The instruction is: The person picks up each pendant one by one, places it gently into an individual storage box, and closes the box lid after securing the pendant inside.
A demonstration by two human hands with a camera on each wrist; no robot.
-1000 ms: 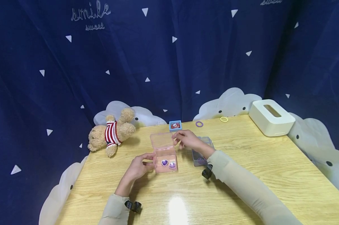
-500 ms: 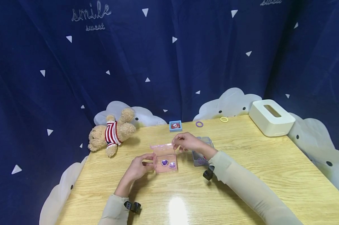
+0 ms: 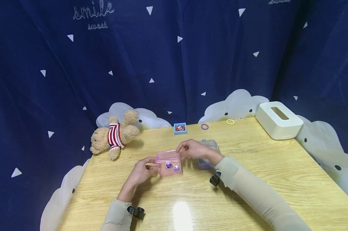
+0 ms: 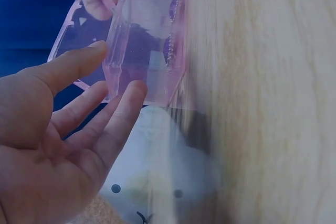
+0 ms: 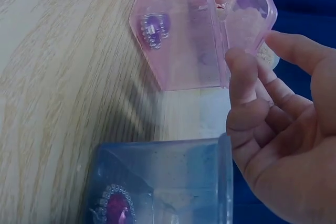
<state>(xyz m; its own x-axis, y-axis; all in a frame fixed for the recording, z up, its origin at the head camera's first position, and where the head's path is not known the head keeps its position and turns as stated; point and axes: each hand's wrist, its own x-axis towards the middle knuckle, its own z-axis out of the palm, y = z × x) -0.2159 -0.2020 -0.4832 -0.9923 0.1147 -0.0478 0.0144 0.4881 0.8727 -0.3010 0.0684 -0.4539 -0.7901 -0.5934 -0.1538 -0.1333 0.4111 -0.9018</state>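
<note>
A pink see-through box point(image 3: 169, 164) lies on the wooden table point(image 3: 249, 179) with two purple heart gems point(image 3: 172, 166) inside. Its hinged lid point(image 3: 168, 156) is tilted low over the base, still a little ajar. My left hand point(image 3: 142, 171) holds the box's left end between thumb and fingers point(image 4: 126, 98). My right hand point(image 3: 191, 149) pinches the lid's right edge, thumb point(image 5: 241, 77) in front and fingers behind. In the wrist views, the pink box point(image 4: 147, 51) point(image 5: 184, 35) looks slightly raised at one side.
A clear bluish box point(image 3: 209, 143) point(image 5: 163, 182) holding a purple gem point(image 5: 118, 208) stands just behind my right wrist. Farther back are a teddy bear point(image 3: 114, 136), a small blue box point(image 3: 180, 128), a purple ring point(image 3: 204, 126), a yellow ring point(image 3: 230, 122) and a white tissue box point(image 3: 279, 120).
The pink lid has swung from standing wide open down over the base, with my right hand following it forward. The left hand has stayed at the box's left end.
</note>
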